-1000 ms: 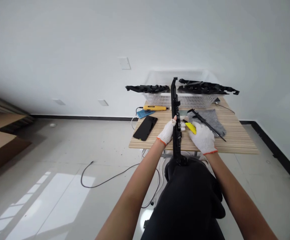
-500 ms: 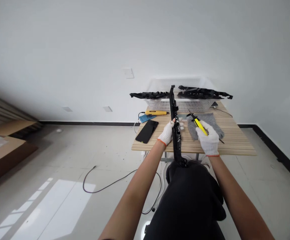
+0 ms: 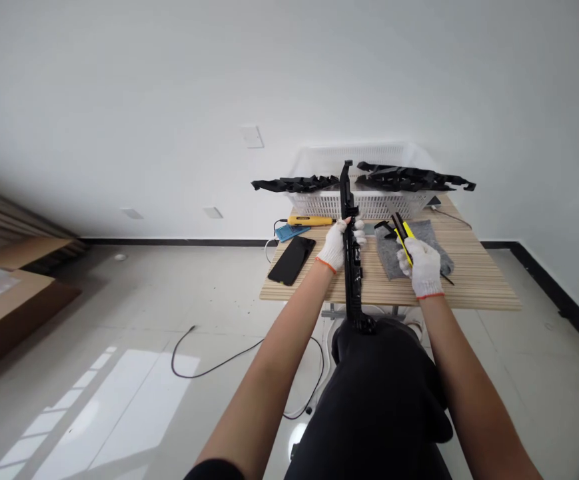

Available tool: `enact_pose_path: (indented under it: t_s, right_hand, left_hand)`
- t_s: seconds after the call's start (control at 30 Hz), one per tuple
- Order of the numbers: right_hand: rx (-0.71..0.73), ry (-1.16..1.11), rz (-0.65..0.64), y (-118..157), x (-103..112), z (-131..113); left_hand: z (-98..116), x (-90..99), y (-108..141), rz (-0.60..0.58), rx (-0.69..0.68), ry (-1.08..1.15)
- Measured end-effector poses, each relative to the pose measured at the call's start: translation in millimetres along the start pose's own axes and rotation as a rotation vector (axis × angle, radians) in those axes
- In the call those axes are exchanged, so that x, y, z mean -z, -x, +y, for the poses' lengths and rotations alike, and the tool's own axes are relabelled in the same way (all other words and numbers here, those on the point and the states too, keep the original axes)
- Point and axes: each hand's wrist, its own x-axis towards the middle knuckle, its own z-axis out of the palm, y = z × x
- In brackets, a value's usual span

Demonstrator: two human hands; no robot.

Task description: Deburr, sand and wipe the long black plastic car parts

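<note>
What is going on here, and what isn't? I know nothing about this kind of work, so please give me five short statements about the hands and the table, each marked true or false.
1. The left hand grips a long black part. True.
2. Both hands are bare. False: both wear white gloves.
3. The right hand holds a yellow knife. True.
4. Black parts stick out past both sides of the white basket. True.
5. The phone lies inside the white basket. False: it lies on the table.
</note>
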Motion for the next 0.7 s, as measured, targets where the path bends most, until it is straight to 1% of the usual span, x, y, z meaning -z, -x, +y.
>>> enact_pose_path:
  t_s: [0.13,0.27,0.33,0.47,0.57,0.7]
  right_hand:
    - [-0.018,-0.037,0.033,-2,-1,-2]
    - [-0.014,-0.047,0.013,-2,-1,-3]
    - [-0.004,-0.026,0.019,-2,-1,-4]
    - [0.026,0.014,0.017,-3,0,-3]
    - [0.040,0.001,0.003,-3,2,-1]
    - [0.032,-0.015,-0.045,-2,3,2]
  left_hand:
    - [-3,3.6,1,0.000,0.000,0.037]
    - [-6,6.4,5,-0.005,-0.055,0.039]
    - [-5,7.1,7,-0.002,-0.055,0.032]
    - [3,7.1,5,-0.020,-0.052,-0.030]
    - [12,4.7,0,-0.039,-0.024,-0.079]
    - [19,-0.9,-3,-0.029,0.040,-0.042]
